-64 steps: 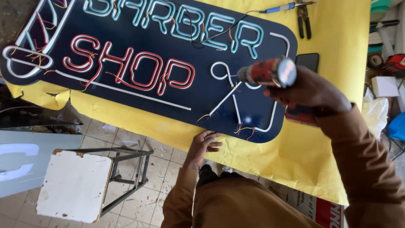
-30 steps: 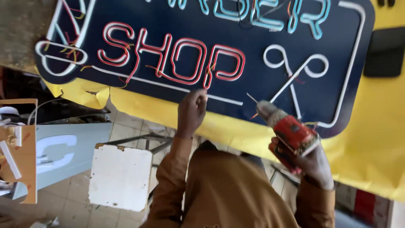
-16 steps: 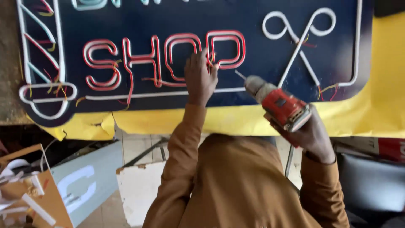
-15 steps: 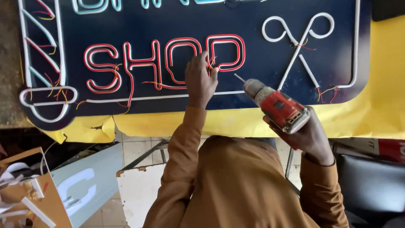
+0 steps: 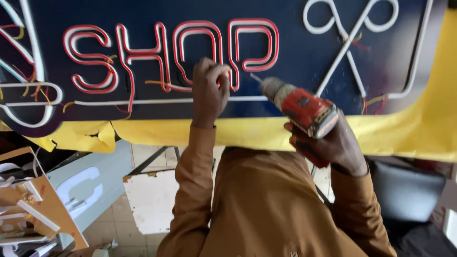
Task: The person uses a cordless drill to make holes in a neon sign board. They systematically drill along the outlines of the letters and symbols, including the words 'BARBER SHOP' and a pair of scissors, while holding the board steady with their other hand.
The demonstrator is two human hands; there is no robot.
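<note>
A dark navy sign panel (image 5: 295,52) lay flat across the upper part of the view, smooth and matte, with bent tubing fixed to its face. The letters were red tubes (image 5: 200,47) with a pale core, rounded at every turn, and a white scissors outline (image 5: 350,33) sat to their right. Thin yellow and red wires (image 5: 43,93) curled loose near the left end. Under the panel spread a yellow sheet (image 5: 419,128), creased and torn along its lower left edge.

The left hand (image 5: 208,90) rested on the panel at the foot of the letters, fingers curled tight together and pressed against the red tubing (whether they pinched anything could not be told). The right hand (image 5: 335,145) was wrapped fully round the grip of a red and grey power drill (image 5: 302,107), whose scuffed, dusty chuck pointed up and left. Its thin bit came close to the panel just beside the left hand's knuckles, near the last letter.

Both arms wore a brown, soft cloth garment (image 5: 271,204). Below, a chipped white board (image 5: 152,200) lay over tiled floor, and a pale blue panel with a raised white letter (image 5: 81,190) leaned at the left.
</note>
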